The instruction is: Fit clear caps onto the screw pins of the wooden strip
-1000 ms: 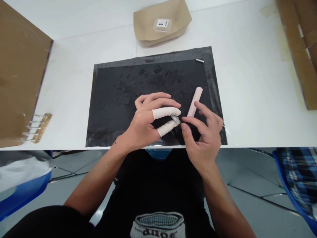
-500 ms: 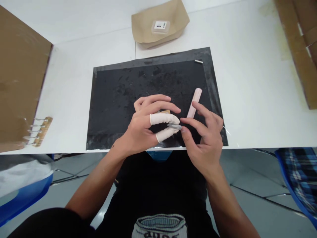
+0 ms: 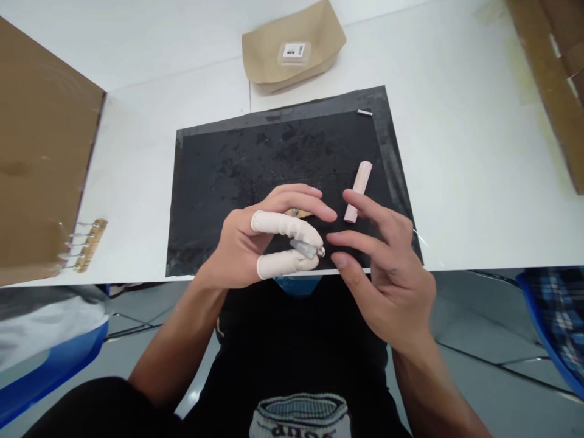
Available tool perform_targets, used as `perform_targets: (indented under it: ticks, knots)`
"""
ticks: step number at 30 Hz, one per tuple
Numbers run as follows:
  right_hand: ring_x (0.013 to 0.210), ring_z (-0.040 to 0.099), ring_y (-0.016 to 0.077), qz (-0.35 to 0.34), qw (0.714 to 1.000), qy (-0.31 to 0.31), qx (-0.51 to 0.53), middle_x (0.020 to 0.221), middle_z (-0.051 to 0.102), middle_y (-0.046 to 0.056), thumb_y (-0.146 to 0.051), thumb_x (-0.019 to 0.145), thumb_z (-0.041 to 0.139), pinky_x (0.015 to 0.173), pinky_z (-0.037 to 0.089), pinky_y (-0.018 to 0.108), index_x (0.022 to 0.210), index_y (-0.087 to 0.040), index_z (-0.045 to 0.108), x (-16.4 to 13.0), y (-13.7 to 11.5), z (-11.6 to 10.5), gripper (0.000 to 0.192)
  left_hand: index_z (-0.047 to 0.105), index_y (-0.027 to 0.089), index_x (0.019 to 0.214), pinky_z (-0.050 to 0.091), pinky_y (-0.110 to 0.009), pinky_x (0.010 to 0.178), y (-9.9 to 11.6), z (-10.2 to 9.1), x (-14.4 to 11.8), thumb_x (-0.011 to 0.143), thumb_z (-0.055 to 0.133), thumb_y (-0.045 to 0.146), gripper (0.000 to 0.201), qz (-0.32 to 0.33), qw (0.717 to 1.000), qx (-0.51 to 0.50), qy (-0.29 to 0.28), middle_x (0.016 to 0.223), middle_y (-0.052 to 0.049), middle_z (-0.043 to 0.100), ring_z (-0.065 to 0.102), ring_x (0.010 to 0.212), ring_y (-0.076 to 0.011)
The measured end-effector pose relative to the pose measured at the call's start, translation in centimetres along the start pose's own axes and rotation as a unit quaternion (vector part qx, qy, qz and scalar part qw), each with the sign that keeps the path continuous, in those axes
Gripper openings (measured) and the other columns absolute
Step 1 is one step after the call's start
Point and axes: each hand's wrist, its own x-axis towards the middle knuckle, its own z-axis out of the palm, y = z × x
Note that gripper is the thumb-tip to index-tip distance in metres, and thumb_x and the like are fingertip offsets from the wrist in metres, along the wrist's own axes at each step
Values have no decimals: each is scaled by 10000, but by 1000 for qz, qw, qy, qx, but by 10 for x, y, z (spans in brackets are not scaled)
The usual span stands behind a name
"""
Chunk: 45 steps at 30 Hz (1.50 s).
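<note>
Two white finger covers (image 3: 285,226) on the left hand (image 3: 241,249) pinch a small grey piece (image 3: 303,248) over the black mat (image 3: 219,182); the right hand (image 3: 392,274) hovers just beside it, thumb and forefinger parted, pink bar (image 3: 358,188) beyond!

Left hand (image 3: 244,246) pinches; right hand (image 3: 395,283) hovers beside it, loosely curved.

Clear case (image 3: 294,53) on brn tray (image 3: 262,64), prob. plaid cloth (image 3: 559,313) R.

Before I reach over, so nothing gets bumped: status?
Left hand: white-covered fingers pinching small grey elongated piece. Right hand: open beside it. Possibly in the way: pink bar-shaped block on black rectangular mat.
</note>
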Motion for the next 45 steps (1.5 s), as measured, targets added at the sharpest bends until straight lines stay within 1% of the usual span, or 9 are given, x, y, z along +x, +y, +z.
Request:
perform_targets:
  ticks: [2,7,14,20,24,27,30,35,45]
  knots:
    - [1311,526,257,-4,1000,-1,4,1463,563,44,-161,936,652,1073,452,487,1079,-253,712,0,-3,0,180,749,306,907,479,-531,1116,-2,-2,0,879,759,337,44,11,999,-40,-6,1154,-9,751,609,1268,-273]
    - [1291,539,269,-46,999,12,23,1464,563,63,-147,906,687,1044,463,499,1094,-248,708,2,-3,2,214,772,283,936,476,-510,1127,-10,-4,2,787,835,241,168,67,992,-102,-28,1171,-39,750,608,1261,-293]
    - [1288,530,266,-98,995,2,10,1494,536,85,-140,882,727,1020,464,502,1085,-243,705,4,-5,-1,228,775,310,924,461,-513,1149,-11,-5,-1,816,815,290,117,38,990,-126,-56,1208,-28,735,574,1300,-291]
    - [1282,526,253,-109,994,-5,-5,1505,522,55,-180,900,722,1019,465,521,1052,-263,707,4,-4,0,173,763,320,862,406,-530,1190,-9,-3,-3,824,812,367,78,-2,990,-130,-63,1205,1,738,568,1313,-286]
    - [1262,536,248,-115,993,1,-7,1506,524,28,-198,902,724,1010,481,524,1030,-279,707,4,-4,1,153,754,296,810,393,-532,1199,-7,-3,-3,842,784,426,137,-21,990,-117,-77,1214,0,734,555,1326,-289]
    - [1262,544,262,-106,994,1,-9,1502,531,19,-202,896,734,1020,489,532,984,-278,709,4,-4,1,119,758,290,808,397,-531,1200,-7,-4,-3,843,783,424,140,-22,989,-114,-88,1225,-1,730,550,1329,-291]
    - [1244,549,260,-107,994,0,-7,1497,538,35,-185,892,735,1014,496,524,954,-261,708,4,-3,1,101,762,301,840,398,-536,1205,-7,-4,-3,848,783,396,97,-23,989,-118,-90,1238,-4,726,548,1335,-291]
    - [1211,545,256,-116,993,2,-7,1498,540,46,-151,879,730,994,485,527,938,-250,702,3,-1,1,118,764,295,873,406,-533,1207,-7,-3,-2,852,781,321,37,-1,986,-140,-89,1244,-8,722,557,1321,-284]
    - [1220,527,280,-103,994,-3,-18,1491,543,81,-112,871,722,978,476,520,920,-228,710,3,-3,-1,126,777,302,882,433,-543,1173,-13,-3,-4,799,822,295,94,12,986,-144,-79,1220,-25,737,578,1300,-305]
